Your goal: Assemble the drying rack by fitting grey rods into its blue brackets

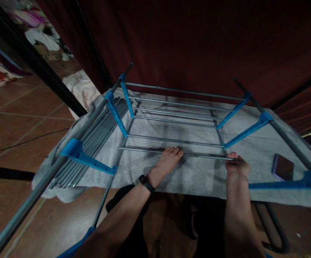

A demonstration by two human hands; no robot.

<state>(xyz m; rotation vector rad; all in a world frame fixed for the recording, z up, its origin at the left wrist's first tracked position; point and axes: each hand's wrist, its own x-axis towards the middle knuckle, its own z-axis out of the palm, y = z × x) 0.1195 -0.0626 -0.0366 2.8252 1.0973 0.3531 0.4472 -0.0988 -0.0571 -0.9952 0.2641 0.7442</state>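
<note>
A thin grey metal rod (204,156) lies crosswise in front of me, low over the grey cloth. My left hand (170,156), with a black band on the wrist, is closed over its middle from above. At the rod's right end, my right hand (237,166) is closed around it. Beyond both hands stands a part-built rack of grey tubes and blue plastic brackets. Several crossbars, such as the nearest one (171,140), span between its left brackets (117,116) and right brackets (245,131). The near left bracket (91,161) and near right bracket (284,184) flank my arms.
A bundle of loose metal rods (96,139) rests on the grey cloth (155,175) at left. A phone (283,167) lies at right. Dark red curtains (198,43) hang behind. Black posts (37,53) and tiled floor (18,118) are at left.
</note>
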